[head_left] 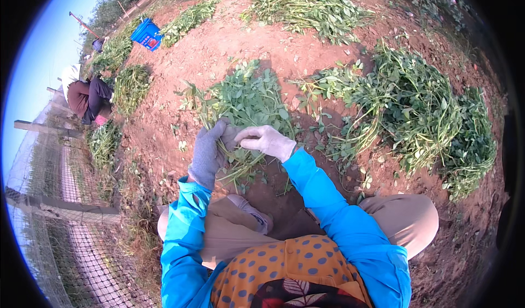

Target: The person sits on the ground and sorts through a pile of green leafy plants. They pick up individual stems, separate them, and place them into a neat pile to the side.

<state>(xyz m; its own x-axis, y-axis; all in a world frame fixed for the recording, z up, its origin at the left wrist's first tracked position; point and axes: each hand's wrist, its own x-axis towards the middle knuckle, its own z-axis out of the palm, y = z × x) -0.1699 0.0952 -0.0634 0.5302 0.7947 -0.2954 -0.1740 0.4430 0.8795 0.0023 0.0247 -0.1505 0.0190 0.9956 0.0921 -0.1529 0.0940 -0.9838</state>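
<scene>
My left hand (208, 150), in a grey knitted glove, is closed around the stems of a green leafy plant (242, 160), apparently a peanut plant. My right hand (266, 140) wears a pale knitted glove and reaches in from the right. Its bent fingers meet the left fingertips above the stems; whether they pinch anything is hidden. Just beyond both hands a heap of the same leafy plants (250, 94) lies on reddish soil, partly in shadow. Any roots or pods at the hands cannot be made out.
More cut plants (414, 107) lie at the right, with another heap (307, 8) farther off. A blue bucket (147, 35) stands at the upper left. Another person (84, 94) crouches by the left row. Mesh netting (94, 250) on posts borders the left side.
</scene>
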